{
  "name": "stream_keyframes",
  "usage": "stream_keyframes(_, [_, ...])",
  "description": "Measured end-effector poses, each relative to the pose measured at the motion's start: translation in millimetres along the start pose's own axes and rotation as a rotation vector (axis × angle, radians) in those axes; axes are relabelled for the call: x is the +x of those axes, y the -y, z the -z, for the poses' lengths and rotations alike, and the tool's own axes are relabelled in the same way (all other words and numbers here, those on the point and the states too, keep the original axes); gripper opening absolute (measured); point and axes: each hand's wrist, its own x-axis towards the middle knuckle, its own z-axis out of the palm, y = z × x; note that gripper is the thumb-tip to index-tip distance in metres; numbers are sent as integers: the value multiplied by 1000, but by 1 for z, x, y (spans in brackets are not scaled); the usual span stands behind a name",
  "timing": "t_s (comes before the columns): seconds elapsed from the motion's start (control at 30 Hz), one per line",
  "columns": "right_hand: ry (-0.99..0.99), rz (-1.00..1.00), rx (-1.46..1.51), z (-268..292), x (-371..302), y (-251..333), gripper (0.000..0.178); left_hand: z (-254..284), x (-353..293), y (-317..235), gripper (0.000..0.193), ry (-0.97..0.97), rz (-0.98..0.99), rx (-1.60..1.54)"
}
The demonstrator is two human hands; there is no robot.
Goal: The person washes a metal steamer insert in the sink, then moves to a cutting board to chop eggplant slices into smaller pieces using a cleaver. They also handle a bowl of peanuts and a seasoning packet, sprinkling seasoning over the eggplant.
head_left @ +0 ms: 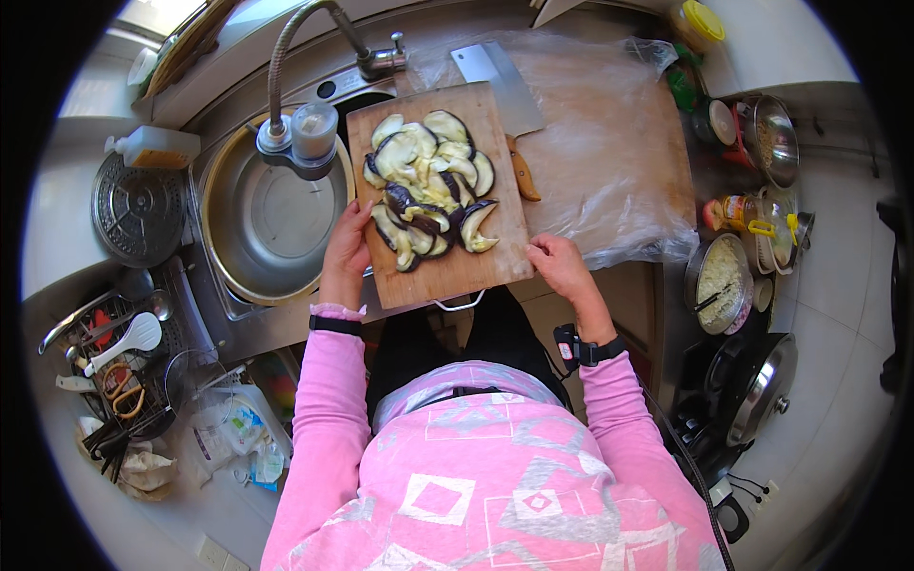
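A wooden cutting board (447, 281) is held level in front of me, one hand at each side. My left hand (347, 246) grips its left edge, with the thumb on top. At the lower right corner my right hand (560, 265) is closed on the board, its fingers partly hidden below. Sliced eggplant (433, 176) with dark purple skin lies in a loose heap on the board. Just beyond the board's right edge lies a cleaver (502, 86), its wooden handle (524, 173) partly covered by the board.
To the left is a round metal basin (276, 228) in the sink, under a flexible faucet (283, 71). Clear plastic film (609, 162) covers a large wooden board at right. Farther right stand a bowl of chopped white food (721, 276) and a lidded pan (764, 388).
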Motion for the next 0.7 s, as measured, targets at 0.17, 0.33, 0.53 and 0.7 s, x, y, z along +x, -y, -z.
stream_keyframes(0.17, [-215,96,-213,20,28,8,21,-5,-7,6,42,-3,-26,-22])
stream_keyframes(0.33, [-330,274,-233,14,87,22,32,-5,-23,22,42,-52,-64,-83])
stream_keyframes(0.53, [-273,223,-349,9,116,32,45,-11,-50,29,41,-117,-83,-104])
stream_keyframes(0.7, [-241,-70,-424,24,129,56,32,-9,-60,32,40,-107,-120,-151])
